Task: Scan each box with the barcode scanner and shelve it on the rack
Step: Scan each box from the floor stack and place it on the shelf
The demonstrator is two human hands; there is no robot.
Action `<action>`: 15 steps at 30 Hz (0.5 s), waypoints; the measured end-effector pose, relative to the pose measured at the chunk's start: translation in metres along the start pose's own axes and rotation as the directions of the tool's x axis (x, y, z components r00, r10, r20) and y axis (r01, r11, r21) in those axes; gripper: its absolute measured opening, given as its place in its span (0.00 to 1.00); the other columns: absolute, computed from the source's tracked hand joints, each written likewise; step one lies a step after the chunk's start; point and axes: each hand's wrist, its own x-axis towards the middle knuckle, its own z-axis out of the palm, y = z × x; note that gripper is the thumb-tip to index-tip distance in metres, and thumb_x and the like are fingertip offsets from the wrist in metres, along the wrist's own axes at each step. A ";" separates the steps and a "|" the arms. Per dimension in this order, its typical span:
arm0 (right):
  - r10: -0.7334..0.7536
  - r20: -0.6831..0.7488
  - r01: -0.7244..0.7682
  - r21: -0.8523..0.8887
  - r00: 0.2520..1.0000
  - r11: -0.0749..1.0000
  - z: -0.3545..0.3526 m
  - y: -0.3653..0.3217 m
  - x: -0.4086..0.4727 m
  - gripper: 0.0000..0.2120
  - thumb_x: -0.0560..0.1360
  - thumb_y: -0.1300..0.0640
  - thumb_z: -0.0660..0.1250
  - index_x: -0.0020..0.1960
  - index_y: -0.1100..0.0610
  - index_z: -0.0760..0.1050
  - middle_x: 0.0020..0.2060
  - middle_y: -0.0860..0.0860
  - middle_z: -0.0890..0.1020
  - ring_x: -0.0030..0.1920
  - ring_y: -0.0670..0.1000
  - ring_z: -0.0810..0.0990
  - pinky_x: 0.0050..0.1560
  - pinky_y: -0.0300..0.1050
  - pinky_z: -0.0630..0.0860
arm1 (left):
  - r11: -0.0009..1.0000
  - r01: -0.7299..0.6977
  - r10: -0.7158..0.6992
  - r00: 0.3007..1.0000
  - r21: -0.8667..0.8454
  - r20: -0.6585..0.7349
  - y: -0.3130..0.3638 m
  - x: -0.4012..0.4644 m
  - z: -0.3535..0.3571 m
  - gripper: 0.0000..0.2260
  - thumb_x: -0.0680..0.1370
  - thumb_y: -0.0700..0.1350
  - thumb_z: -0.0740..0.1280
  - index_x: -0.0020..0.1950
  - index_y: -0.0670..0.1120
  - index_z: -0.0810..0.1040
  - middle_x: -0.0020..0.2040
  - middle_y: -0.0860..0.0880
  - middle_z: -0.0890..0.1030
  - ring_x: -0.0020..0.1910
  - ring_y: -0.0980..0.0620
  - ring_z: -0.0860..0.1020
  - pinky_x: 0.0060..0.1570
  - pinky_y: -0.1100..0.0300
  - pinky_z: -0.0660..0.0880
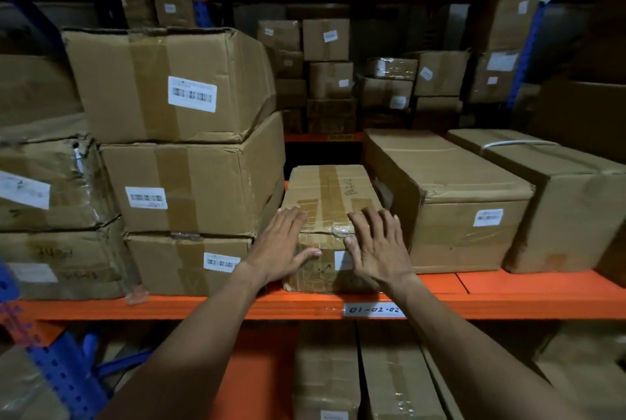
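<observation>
A small taped cardboard box (330, 196) lies on the orange rack shelf (508, 297), in the gap between a stack of boxes on its left and a long box on its right. My left hand (283, 243) lies flat with straight fingers on the box's near left corner. On the near right corner my right hand (377, 247) presses flat, partly covering a white label on the front face. No barcode scanner is in view.
A stack of three labelled boxes (189, 162) stands left of the gap. Two long boxes (450, 199) lie to the right. The shelf edge bears a tag "01-02-02" (374, 310). More boxes fill the back rack, the shelf above and the shelf below.
</observation>
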 end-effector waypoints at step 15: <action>0.289 0.230 -0.345 0.263 0.929 0.901 0.049 0.062 -0.259 0.28 0.81 0.44 0.66 0.76 0.57 0.69 0.76 0.60 0.68 0.76 0.62 0.66 0.76 0.57 0.64 | 0.906 0.100 -0.134 0.989 -0.412 -0.056 0.153 -0.183 0.127 0.34 0.75 0.58 0.63 0.72 0.35 0.69 0.75 0.34 0.66 0.75 0.35 0.64 0.75 0.39 0.58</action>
